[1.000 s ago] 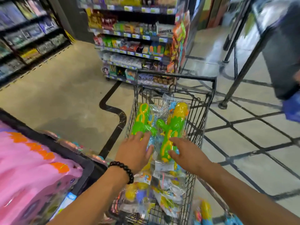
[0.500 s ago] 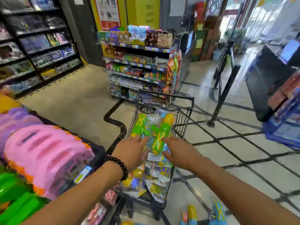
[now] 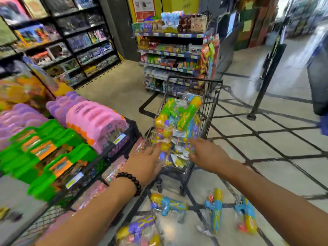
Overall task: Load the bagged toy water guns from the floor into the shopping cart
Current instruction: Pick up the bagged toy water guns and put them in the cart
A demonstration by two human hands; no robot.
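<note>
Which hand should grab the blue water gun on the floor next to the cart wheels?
Probably the left hand: the blue water gun lies almost below it, while the right hand hangs farther over.

One view only, from the person's head, wide-angle, tilted forward and down over both forearms. The shopping cart (image 3: 209, 103) sits dead centre, close in front, within arm's reach. The floor (image 3: 266, 157) spreads out to the right, tile lines bending with the lens. A toy display rack (image 3: 113, 153) crowds the near left edge; a shelf unit (image 3: 170, 55) stands beyond the cart. Edges are smeared with blur.
</note>
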